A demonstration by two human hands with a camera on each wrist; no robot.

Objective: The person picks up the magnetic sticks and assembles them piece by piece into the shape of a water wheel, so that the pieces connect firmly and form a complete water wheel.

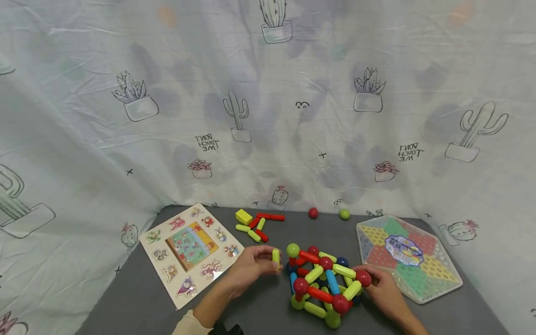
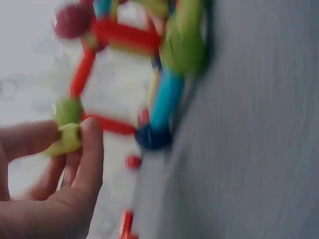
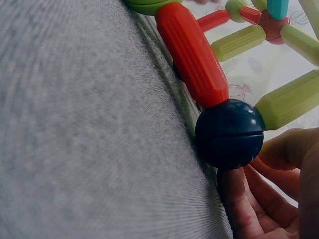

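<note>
A frame of magnetic building balls and rods [image 1: 320, 296] stands on the table, with red, green and dark blue balls joined by red, yellow-green and light blue rods. Just left of it, my left hand [image 1: 253, 266] pinches a short yellow-green rod [image 1: 276, 259] between thumb and fingers. In the left wrist view that rod [image 2: 67, 138] overlaps the green corner ball [image 2: 68, 110]. My right hand [image 1: 383, 291] holds the frame's right side, fingers by the red corner ball [image 1: 363, 278]. The right wrist view shows its fingertips right at a dark blue lower ball [image 3: 229, 133].
Loose red and yellow-green rods [image 1: 260, 223] lie behind the left hand beside a yellow block [image 1: 244, 217]. A red ball [image 1: 313, 213] and a green ball [image 1: 344, 214] sit at the back. A wooden puzzle board [image 1: 167, 279] lies left, a hexagonal checkers board [image 1: 412, 260] right.
</note>
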